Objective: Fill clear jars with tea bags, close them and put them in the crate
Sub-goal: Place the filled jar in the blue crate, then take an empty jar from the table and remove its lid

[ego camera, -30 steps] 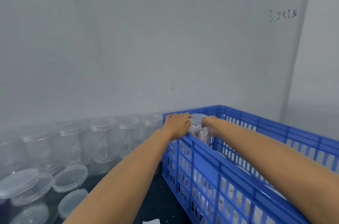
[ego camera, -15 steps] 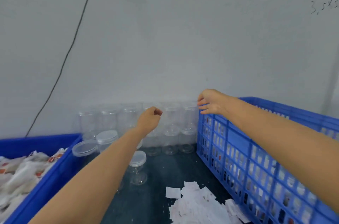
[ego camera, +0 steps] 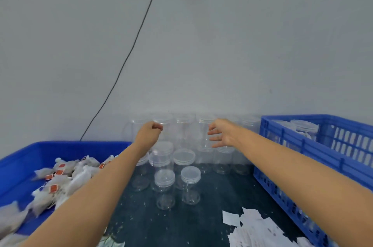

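Crate [ego camera: 314, 145] at right: bright blue plastic, side walls patterned with rows of slots. Bin [ego camera: 66, 148] at left: solid blue, same shade or near it. Tea bags [ego camera: 66, 176] in bin: whitish grey pouches, small orange-red tags with white marks. Jars [ego camera: 165, 186]: clear, colourless, lids frosted translucent white. Table surface [ego camera: 212, 206]: dark blue-black, speckled with pale flecks. Paper slips [ego camera: 260, 230] at lower right: white, faint grey print. Wall [ego camera: 242, 44]: pale grey-blue; cable [ego camera: 129, 54] across it black.

The jars [ego camera: 177, 157] are standing ahead against the wall [ego camera: 201, 44]. The bin [ego camera: 22, 153] of tea bags [ego camera: 60, 178] is sitting to my left, the crate [ego camera: 314, 145] to my right, paper slips [ego camera: 260, 228] lying beside it.
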